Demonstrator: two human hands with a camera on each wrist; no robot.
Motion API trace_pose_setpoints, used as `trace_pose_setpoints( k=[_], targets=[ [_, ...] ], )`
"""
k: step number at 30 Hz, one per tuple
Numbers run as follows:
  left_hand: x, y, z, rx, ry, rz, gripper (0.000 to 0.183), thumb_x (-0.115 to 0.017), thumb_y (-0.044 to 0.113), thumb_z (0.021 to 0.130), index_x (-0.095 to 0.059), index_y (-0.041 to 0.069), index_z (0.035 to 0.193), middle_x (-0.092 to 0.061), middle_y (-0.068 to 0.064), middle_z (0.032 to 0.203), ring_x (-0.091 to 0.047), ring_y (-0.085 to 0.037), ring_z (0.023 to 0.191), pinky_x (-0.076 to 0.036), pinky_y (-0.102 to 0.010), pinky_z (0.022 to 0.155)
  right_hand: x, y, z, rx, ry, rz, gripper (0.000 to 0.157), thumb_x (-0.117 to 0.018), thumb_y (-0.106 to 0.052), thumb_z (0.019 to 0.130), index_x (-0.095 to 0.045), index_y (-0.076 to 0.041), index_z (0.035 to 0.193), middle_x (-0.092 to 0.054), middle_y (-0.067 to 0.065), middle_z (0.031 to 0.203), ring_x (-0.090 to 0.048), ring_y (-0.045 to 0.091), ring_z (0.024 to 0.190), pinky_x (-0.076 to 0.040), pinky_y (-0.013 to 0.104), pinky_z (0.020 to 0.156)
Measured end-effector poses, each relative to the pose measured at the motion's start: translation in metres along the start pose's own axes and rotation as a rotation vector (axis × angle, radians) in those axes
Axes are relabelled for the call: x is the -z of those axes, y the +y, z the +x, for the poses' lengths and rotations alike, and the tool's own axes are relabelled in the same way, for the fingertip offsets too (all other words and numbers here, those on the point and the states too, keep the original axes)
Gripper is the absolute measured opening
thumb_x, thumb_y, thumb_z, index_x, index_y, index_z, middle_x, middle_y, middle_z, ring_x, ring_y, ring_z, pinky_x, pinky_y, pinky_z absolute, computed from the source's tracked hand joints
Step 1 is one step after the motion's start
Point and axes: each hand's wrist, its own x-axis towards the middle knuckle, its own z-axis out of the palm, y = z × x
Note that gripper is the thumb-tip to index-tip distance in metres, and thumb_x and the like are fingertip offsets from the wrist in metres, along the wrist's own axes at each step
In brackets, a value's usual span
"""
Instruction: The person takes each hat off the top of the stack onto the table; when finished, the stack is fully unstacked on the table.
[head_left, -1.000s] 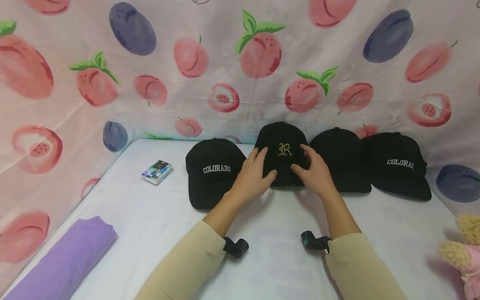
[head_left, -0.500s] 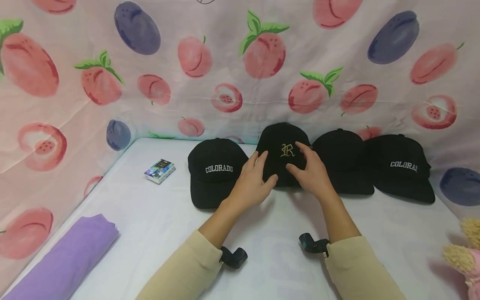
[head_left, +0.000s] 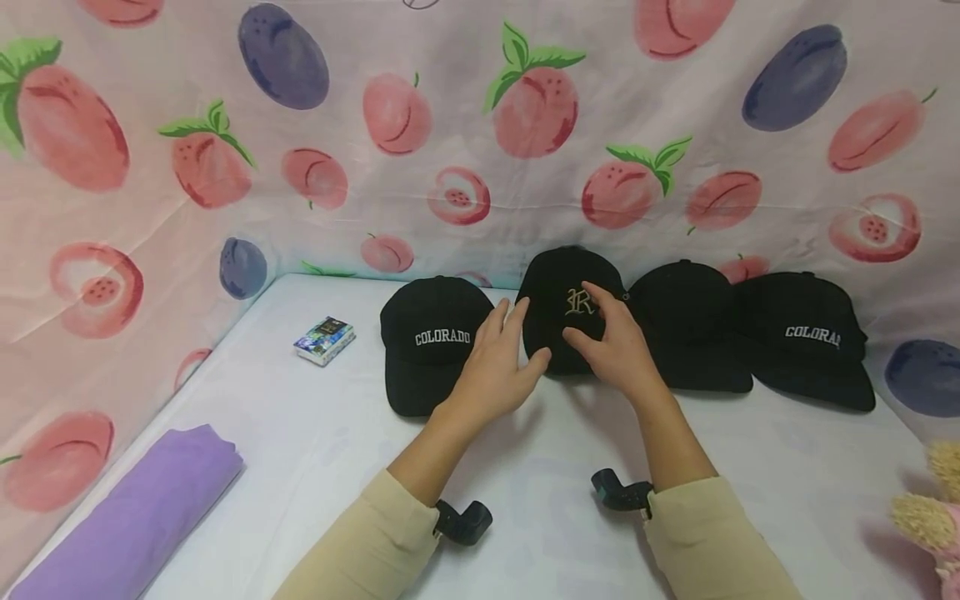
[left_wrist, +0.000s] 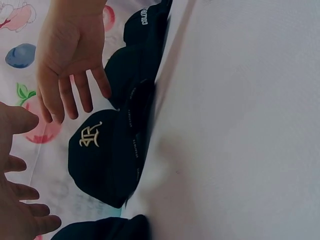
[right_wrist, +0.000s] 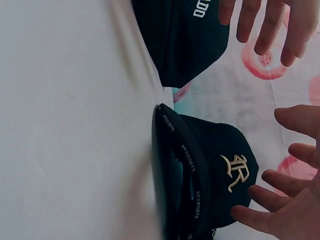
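Observation:
A black cap with a gold "R" [head_left: 558,275] stands upright at the back of the white table, its lettered front toward me. My left hand [head_left: 495,367] hovers before its left side, fingers spread, with nothing in them. Before its right side is my right hand [head_left: 618,346], fingers loosely bent and holding nothing. In the left wrist view, a gap shows between the "R" cap [left_wrist: 100,160] and my left hand [left_wrist: 20,180]. The right wrist view shows the lettered band inside the cap [right_wrist: 215,165], with my right hand [right_wrist: 290,195] beside it.
To the left sits a black "COLORADO" cap [head_left: 435,308]; two more black caps, a plain one [head_left: 682,317] and a lettered one [head_left: 806,333], overlap on the right. A small patterned box [head_left: 325,340], folded purple cloth [head_left: 135,517] and plush toy [head_left: 930,521] lie around.
Both hands have come away from the sides of the "R" cap toward me. The right hand has also shifted left across the cap's front. The caps stay in place; the view has shifted slightly.

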Motion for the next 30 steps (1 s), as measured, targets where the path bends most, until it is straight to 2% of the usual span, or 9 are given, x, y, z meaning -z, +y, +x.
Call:
trace_pose_setpoints(
  k=[11,22,30],
  targets=[
    [0.012,0.001,-0.009,0.009,0.047,0.005,0.075,-0.062,0.035,0.102,-0.025,0.019,0.165,-0.017,-0.012,0.172,-0.016,-0.032,0.160,-0.029,-0.059,0.123,-0.007,-0.007,0.000,0.031,-0.013,0.058,0.076,-0.066,-0.024,0.101,-0.025,-0.013,0.164,-0.031,0.027,0.163,-0.036,0.048,0.148,-0.037,0.068,0.113],
    [0.024,-0.011,-0.019,0.026,0.124,0.013,0.074,-0.062,0.034,0.100,-0.028,0.016,0.164,-0.020,-0.014,0.171,-0.017,-0.032,0.159,-0.026,-0.056,0.125,-0.016,-0.011,0.000,0.037,-0.016,0.110,0.077,-0.068,-0.024,0.100,-0.027,-0.015,0.164,-0.033,0.024,0.162,-0.039,0.047,0.147,-0.037,0.064,0.115],
    [0.033,-0.019,-0.024,0.060,0.164,0.018,0.073,-0.060,0.033,0.100,-0.029,0.016,0.163,-0.022,-0.015,0.169,-0.018,-0.033,0.159,-0.021,-0.060,0.126,-0.023,-0.016,0.001,0.028,-0.031,0.154,0.076,-0.068,-0.024,0.099,-0.028,-0.016,0.164,-0.033,0.022,0.163,-0.040,0.044,0.147,-0.037,0.062,0.116]
  ],
)
